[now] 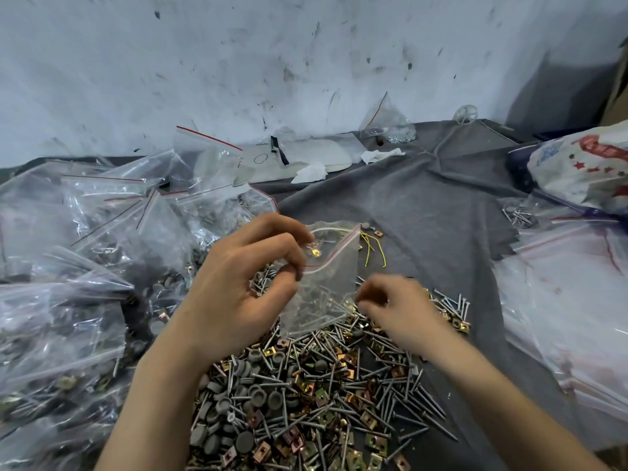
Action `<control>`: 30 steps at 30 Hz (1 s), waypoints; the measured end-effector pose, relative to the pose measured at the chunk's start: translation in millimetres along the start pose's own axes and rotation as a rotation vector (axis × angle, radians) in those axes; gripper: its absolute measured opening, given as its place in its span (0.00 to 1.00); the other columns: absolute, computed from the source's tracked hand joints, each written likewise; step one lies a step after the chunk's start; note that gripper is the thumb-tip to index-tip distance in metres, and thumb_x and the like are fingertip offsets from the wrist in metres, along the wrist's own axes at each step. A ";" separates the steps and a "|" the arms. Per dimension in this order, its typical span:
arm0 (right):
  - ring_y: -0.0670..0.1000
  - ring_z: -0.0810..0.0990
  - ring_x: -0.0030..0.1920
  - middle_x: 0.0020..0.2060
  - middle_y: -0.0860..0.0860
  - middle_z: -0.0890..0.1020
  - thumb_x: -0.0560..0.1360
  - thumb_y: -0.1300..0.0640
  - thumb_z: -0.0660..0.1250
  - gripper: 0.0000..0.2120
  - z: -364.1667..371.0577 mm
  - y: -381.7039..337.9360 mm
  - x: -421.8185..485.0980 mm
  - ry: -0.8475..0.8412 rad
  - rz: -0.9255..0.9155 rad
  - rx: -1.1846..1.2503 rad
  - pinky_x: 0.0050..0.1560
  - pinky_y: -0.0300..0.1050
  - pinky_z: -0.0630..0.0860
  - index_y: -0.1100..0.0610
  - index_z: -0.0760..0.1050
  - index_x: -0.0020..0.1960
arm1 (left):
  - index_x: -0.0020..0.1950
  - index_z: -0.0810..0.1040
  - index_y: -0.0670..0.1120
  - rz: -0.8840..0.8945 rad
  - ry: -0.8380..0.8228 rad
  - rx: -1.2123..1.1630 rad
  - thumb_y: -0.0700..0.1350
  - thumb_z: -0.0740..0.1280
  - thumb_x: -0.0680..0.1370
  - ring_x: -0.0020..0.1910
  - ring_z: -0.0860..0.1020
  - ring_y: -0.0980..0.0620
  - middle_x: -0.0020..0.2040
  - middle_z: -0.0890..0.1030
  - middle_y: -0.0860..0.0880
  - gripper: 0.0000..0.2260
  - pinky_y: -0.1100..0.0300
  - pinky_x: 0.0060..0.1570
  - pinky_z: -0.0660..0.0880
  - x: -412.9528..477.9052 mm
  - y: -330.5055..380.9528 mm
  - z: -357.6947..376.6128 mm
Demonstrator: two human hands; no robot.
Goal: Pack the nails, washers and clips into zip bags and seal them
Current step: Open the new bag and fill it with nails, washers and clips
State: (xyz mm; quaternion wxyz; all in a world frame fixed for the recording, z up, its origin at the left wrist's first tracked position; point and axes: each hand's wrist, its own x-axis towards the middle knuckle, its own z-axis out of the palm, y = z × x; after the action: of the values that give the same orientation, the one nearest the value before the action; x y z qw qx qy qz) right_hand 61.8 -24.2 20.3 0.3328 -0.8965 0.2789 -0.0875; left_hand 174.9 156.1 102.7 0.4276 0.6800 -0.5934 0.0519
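Heaped nearest the camera, on a grey cloth, are the loose parts: slim grey nails, round dark-grey washers and small square brass-coloured clips, all mixed together. Just above the far edge of this heap a small clear zip bag is held upright and slightly tilted. A thin red line is seen along its zip strip, its mouth is unsealed and gaping, and several nails and at least one brassy clip can be made out through the plastic. The bag's upper left edge, by the red line, is pinched between the thumb and curled fingers of the left hand. The right hand is blurred beside the bag's lower right corner; its fingertips are drawn together against the thumb, but whether anything is gripped cannot be told. Filled clear bags are piled on the left, and a stack of flat bags lies to the right.
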 end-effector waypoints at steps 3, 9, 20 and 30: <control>0.53 0.78 0.53 0.49 0.49 0.81 0.74 0.54 0.68 0.05 21.5 15.2 -6.3 -0.074 0.030 -0.321 0.49 0.44 0.74 0.50 0.78 0.50 | 0.38 0.77 0.41 -0.002 0.011 0.004 0.43 0.59 0.72 0.49 0.77 0.54 0.50 0.79 0.50 0.09 0.66 0.48 0.70 -0.3 -1.9 -1.1; 0.52 0.74 0.56 0.52 0.50 0.78 0.77 0.57 0.64 0.07 28.7 18.0 -6.1 0.029 -0.066 -0.333 0.51 0.46 0.71 0.51 0.74 0.54 | 0.37 0.77 0.41 -0.001 0.020 0.005 0.43 0.59 0.72 0.51 0.77 0.54 0.50 0.79 0.49 0.09 0.66 0.50 0.70 -0.3 -5.1 -2.0; 0.50 0.77 0.26 0.32 0.49 0.79 0.74 0.67 0.68 0.11 -35.2 -24.1 -11.4 0.250 -0.112 0.493 0.24 0.41 0.73 0.52 0.76 0.40 | 0.38 0.75 0.46 -0.021 0.017 -0.011 0.44 0.59 0.72 0.53 0.77 0.55 0.50 0.79 0.51 0.06 0.69 0.51 0.69 -0.7 -9.4 -2.5; 0.40 0.76 0.36 0.38 0.46 0.82 0.73 0.65 0.70 0.10 -88.7 -106.6 -14.2 0.127 -0.564 0.043 0.40 0.30 0.70 0.53 0.77 0.51 | 0.37 0.77 0.42 0.011 -0.049 0.002 0.42 0.59 0.71 0.50 0.76 0.57 0.50 0.78 0.50 0.09 0.66 0.48 0.70 0.8 -1.7 6.9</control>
State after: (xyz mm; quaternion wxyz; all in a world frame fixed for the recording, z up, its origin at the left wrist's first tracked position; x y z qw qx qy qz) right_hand 66.7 1.5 157.2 0.2963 -0.9241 0.0370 -0.2386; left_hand 173.5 150.9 97.9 0.4120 0.6783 -0.6071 0.0382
